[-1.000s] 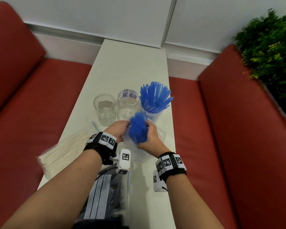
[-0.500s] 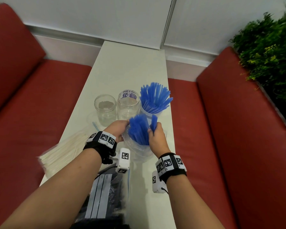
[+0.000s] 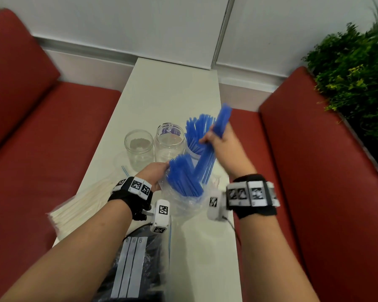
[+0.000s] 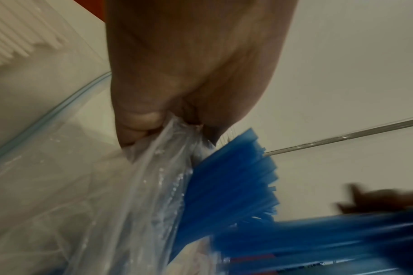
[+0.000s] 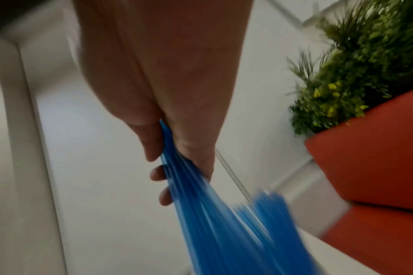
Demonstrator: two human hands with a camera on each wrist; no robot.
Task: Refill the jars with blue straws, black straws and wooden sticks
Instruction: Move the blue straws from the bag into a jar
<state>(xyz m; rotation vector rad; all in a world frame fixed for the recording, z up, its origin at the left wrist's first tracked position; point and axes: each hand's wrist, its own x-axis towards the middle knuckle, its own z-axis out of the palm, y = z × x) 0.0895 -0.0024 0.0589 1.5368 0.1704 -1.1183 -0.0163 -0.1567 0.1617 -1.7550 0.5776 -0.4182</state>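
White table (image 3: 175,88): middle jar's (image 3: 169,142) purple label unreadable.

left hand (image 3: 154,174): low, forearm extended, thumb and fingers pinching clear bag (image 3: 183,203) edge | right hand (image 3: 222,144): raised higher, fingers curled gripping blue straw bundle (image 3: 207,158) | both wrists banded
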